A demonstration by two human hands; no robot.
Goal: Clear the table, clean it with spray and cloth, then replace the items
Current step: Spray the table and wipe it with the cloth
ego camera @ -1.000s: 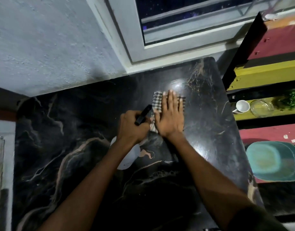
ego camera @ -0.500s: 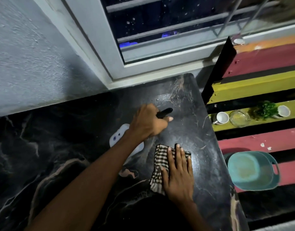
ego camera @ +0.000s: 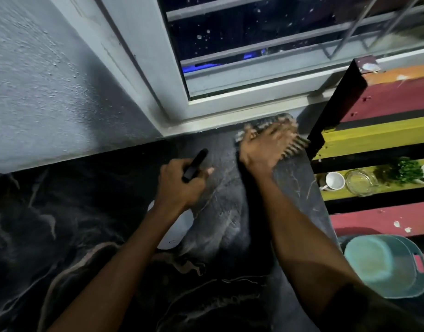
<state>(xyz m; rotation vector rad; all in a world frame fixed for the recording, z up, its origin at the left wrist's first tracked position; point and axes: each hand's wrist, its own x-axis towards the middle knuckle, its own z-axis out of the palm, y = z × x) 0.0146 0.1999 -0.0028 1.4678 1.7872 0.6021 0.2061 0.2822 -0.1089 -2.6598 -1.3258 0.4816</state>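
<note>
Left hand point(ego camera: 182, 185) fingers curled round spray bottle point(ego camera: 194, 165); right hand point(ego camera: 266, 147), blurred, fingers seemingly flat, presses checked cloth point(ego camera: 295, 144) on worktop point(ego camera: 230, 212) far corner.

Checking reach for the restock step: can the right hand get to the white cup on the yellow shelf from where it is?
Probably yes. The right hand presses the cloth at the table's far right corner; the white cup stands just past that edge, nothing between, though the hand must drop the cloth.
</note>
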